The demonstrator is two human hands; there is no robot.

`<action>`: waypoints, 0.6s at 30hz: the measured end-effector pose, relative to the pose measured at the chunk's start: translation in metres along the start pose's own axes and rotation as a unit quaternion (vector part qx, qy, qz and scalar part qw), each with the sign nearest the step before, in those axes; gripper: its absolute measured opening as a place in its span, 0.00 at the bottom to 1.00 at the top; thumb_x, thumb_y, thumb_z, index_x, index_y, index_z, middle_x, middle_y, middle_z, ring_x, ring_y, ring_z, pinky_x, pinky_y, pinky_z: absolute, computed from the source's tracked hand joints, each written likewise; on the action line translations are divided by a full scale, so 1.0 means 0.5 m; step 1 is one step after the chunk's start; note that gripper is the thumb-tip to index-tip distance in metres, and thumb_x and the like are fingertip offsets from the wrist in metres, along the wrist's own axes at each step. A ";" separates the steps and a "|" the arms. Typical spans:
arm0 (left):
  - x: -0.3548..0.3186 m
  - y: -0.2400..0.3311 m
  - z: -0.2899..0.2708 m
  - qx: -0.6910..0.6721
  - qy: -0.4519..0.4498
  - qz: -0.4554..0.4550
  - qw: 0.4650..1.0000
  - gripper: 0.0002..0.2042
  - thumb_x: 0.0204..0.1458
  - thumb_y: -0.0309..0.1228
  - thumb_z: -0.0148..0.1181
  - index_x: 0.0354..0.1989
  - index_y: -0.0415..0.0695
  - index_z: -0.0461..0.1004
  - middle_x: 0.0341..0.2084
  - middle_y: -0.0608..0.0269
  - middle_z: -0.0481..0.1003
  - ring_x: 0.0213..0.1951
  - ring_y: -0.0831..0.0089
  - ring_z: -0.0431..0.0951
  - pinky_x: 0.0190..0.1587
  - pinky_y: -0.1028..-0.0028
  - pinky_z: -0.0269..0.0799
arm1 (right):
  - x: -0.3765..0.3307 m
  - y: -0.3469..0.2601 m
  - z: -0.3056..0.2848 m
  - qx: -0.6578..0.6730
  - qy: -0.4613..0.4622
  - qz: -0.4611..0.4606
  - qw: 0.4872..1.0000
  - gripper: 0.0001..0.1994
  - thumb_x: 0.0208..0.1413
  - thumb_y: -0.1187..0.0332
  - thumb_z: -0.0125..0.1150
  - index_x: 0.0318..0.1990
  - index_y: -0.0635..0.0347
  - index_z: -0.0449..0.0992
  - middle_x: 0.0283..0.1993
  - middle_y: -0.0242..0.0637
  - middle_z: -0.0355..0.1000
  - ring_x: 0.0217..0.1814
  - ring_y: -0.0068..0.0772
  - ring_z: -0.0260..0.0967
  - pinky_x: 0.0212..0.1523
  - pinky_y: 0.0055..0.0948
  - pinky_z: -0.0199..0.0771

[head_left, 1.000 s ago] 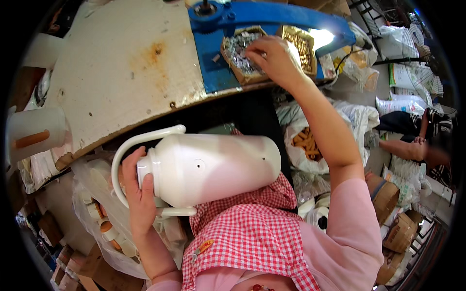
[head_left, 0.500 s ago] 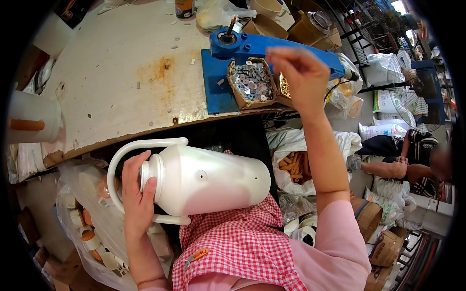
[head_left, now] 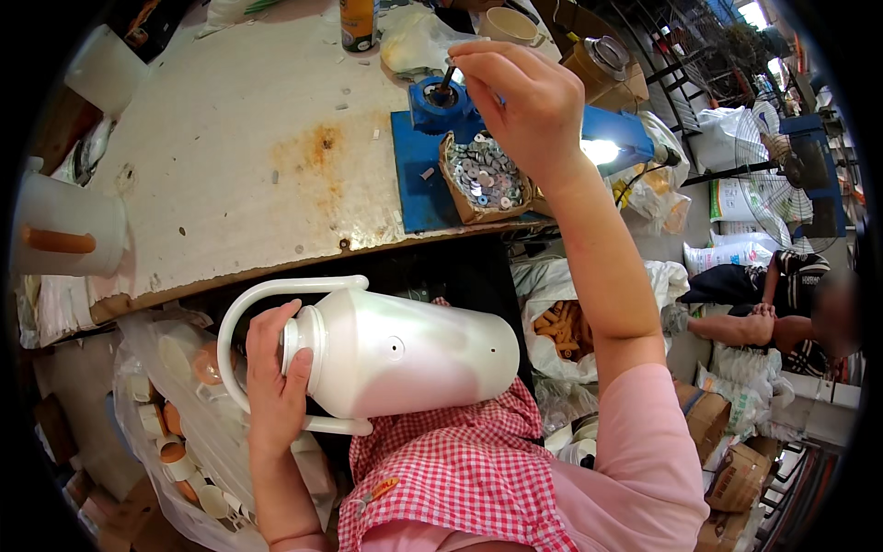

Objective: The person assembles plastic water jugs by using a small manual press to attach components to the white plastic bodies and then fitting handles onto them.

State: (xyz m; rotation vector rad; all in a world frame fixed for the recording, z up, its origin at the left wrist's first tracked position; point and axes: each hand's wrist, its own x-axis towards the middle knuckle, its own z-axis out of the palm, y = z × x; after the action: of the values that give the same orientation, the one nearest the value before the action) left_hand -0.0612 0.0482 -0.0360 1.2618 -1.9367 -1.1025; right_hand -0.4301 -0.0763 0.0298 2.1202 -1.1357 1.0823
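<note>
I see one white jug point(head_left: 405, 354) (two small holes), left hand point(head_left: 274, 382) gripping its neck; right hand point(head_left: 524, 101) pinching something small, far right.

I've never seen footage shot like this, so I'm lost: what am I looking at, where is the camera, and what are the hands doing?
The camera sits on the person's head and looks down through a fisheye lens, so straight edges bend. There is no machine arm, only two bare hands. The left hand grips the neck of a white jug body with a looped handle, lying on its side over a red checked apron. The right hand is raised above the worn white workbench, fingertips pinched together; what they pinch is too small to tell. Below it lie a blue fixture and a cardboard tray of small metal washers.
</note>
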 end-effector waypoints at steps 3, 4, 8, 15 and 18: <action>-0.001 0.009 0.004 0.016 0.005 -0.013 1.000 0.20 0.61 0.37 0.53 0.60 0.42 0.70 0.53 0.51 0.68 0.56 0.56 0.68 0.62 0.62 0.61 | -0.004 0.000 -0.008 -0.025 -0.017 -0.020 0.999 0.08 0.48 0.81 0.67 0.35 0.58 0.80 0.40 0.33 0.82 0.36 0.36 0.80 0.36 0.25 0.80; -0.002 0.010 0.006 0.016 0.013 -0.024 0.999 0.19 0.61 0.36 0.53 0.59 0.42 0.70 0.53 0.51 0.68 0.56 0.56 0.68 0.61 0.62 0.61 | -0.005 -0.001 -0.010 -0.026 -0.029 -0.024 0.999 0.09 0.48 0.81 0.67 0.36 0.58 0.80 0.40 0.33 0.82 0.37 0.36 0.80 0.36 0.25 0.80; -0.025 0.021 -0.016 0.038 0.051 -0.035 0.997 0.18 0.63 0.37 0.52 0.57 0.41 0.72 0.52 0.52 0.70 0.55 0.58 0.69 0.61 0.63 0.62 | -0.016 -0.029 -0.017 0.035 0.057 0.027 0.997 0.05 0.51 0.77 0.64 0.34 0.55 0.78 0.38 0.28 0.81 0.34 0.33 0.79 0.36 0.27 0.79; -0.122 0.034 -0.205 -0.099 0.379 -0.174 0.903 0.26 0.68 0.49 0.39 0.65 0.41 0.64 0.59 0.54 0.67 0.58 0.61 0.72 0.58 0.62 0.71 | -0.187 -0.194 -0.106 0.430 -0.060 0.477 0.764 0.12 0.64 0.70 0.58 0.52 0.67 0.72 0.44 0.41 0.79 0.44 0.27 0.77 0.46 0.25 0.77; -0.043 0.045 -0.209 -0.049 0.457 -0.159 0.874 0.25 0.66 0.48 0.43 0.62 0.42 0.66 0.56 0.55 0.70 0.55 0.63 0.75 0.55 0.65 0.73 | -0.083 -0.255 -0.040 0.663 -0.023 0.501 0.556 0.15 0.64 0.68 0.60 0.51 0.69 0.71 0.46 0.40 0.79 0.45 0.25 0.76 0.47 0.23 0.76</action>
State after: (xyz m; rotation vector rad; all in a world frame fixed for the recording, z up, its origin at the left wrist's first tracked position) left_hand 0.0210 0.0385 0.0346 1.6707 -0.9679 -0.5376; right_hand -0.3444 0.0239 -0.0008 2.1574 -1.9745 3.2798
